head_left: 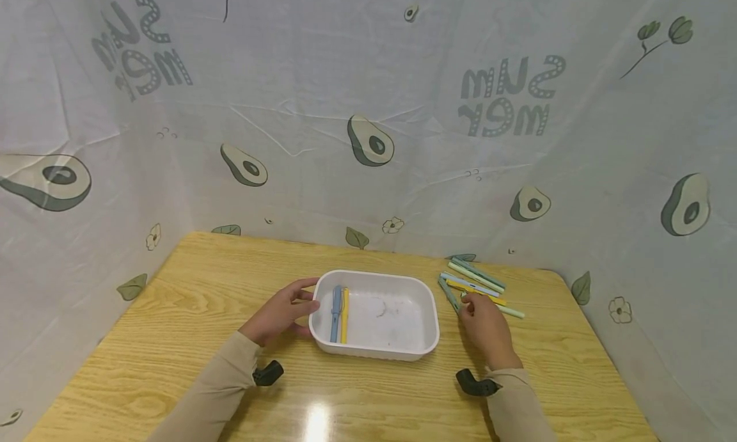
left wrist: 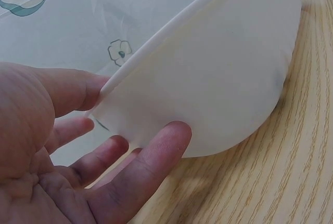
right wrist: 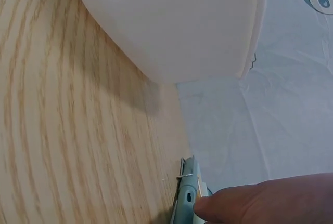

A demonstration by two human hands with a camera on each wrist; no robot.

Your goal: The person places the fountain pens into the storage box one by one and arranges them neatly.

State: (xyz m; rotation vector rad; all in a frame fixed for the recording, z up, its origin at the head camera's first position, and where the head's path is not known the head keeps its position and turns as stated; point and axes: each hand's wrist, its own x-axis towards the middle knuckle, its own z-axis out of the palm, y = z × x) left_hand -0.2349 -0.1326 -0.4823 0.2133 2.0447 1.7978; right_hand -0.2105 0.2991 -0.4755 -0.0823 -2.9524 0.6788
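A white plastic tray [head_left: 374, 351] stands mid-table with a blue pen [head_left: 336, 314] and a yellow pen [head_left: 345, 317] side by side along its left end. My left hand [head_left: 285, 311] holds the tray's left end, thumb at the rim and fingers against the outer wall. Right of the tray, my right hand [head_left: 486, 323] is down at a loose group of pens, fingers bent. In the right wrist view a fingertip [right wrist: 208, 208] touches a blue-green clip pen [right wrist: 186, 198]. I cannot tell whether it is pinched; the other fingers are hidden there.
Around the right hand lie a dark green pen [head_left: 449, 293], a light blue pen [head_left: 472, 284], a yellow pen [head_left: 498, 300] and several greenish ones. The wooden table [head_left: 368, 397] meets a white printed cloth [head_left: 299, 173] at its back and sides.
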